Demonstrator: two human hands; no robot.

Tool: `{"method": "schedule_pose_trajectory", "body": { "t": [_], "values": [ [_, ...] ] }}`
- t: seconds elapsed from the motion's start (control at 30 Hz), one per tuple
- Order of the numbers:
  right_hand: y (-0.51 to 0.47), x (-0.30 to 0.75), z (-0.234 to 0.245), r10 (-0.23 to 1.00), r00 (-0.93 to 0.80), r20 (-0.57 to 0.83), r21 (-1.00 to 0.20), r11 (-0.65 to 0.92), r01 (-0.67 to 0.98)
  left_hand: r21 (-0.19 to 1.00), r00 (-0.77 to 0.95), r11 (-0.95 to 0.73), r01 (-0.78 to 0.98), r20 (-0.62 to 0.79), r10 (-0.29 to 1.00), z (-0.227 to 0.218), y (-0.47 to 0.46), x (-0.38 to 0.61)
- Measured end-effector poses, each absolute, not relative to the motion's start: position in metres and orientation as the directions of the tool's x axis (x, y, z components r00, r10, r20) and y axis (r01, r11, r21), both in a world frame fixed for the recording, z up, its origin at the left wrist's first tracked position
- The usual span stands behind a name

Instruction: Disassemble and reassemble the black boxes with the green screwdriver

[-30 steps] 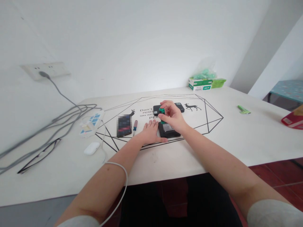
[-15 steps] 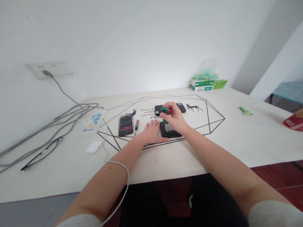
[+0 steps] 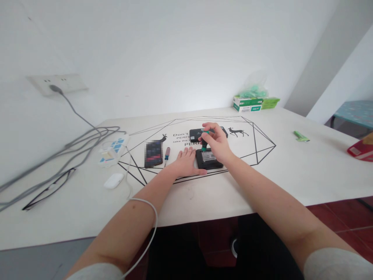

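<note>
A small black case (image 3: 215, 165) with a pale label inside lies flat on the table. My right hand (image 3: 217, 143) is closed around a green-and-black screwdriver (image 3: 204, 146), held nearly upright over the case's upper left part. Whether its tip touches a screw is too small to tell. My left hand (image 3: 188, 164) lies flat with fingers spread, its thumb along the near edge of the case. Behind the right hand sits a second black box (image 3: 197, 135), partly covered by the fingers. A second screwdriver (image 3: 167, 154) with a red-and-blue handle rests left of my left hand.
A phone (image 3: 153, 153) with a blurred screen, a white earbud case (image 3: 114, 181), a power strip (image 3: 115, 151), grey cables (image 3: 83, 142) and glasses (image 3: 49, 189) lie to the left. Green-and-white boxes (image 3: 247, 103) stand at the back. A green wrapper (image 3: 301, 136) and a red package (image 3: 361, 149) are rightward.
The screwdriver has shifted slightly right and tilted in my right hand, and more of the label shows. My left hand keeps its place beside the case.
</note>
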State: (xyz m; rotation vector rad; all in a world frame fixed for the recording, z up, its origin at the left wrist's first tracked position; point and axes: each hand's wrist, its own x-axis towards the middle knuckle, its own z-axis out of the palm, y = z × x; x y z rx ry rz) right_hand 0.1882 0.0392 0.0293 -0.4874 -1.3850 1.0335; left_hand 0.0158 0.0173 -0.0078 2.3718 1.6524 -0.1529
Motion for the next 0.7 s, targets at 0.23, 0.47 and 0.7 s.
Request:
{"method": "schedule_pose_trajectory", "body": {
  "t": [0.23,0.47,0.7],
  "values": [
    [0.0412,0.1866,0.0256,0.75,-0.085,0.656,-0.749,0.633,-0.196,0.144,0.353,-0.327,0.934,-0.228,0.907,-0.0075,0.0175,0.0155],
    [0.0347,0.1881,0.0306,0.738,-0.171,0.653,-0.754,0.61,-0.243,0.132,0.355,-0.332,0.934,-0.221,0.908,-0.0093,0.018,0.0149],
    [0.0324,0.1834,0.0312,0.819,-0.199,0.539,-0.821,0.456,-0.345,0.149,0.359,-0.332,0.931,-0.222,0.907,-0.0071,0.0169,0.0159]
  ]
}}
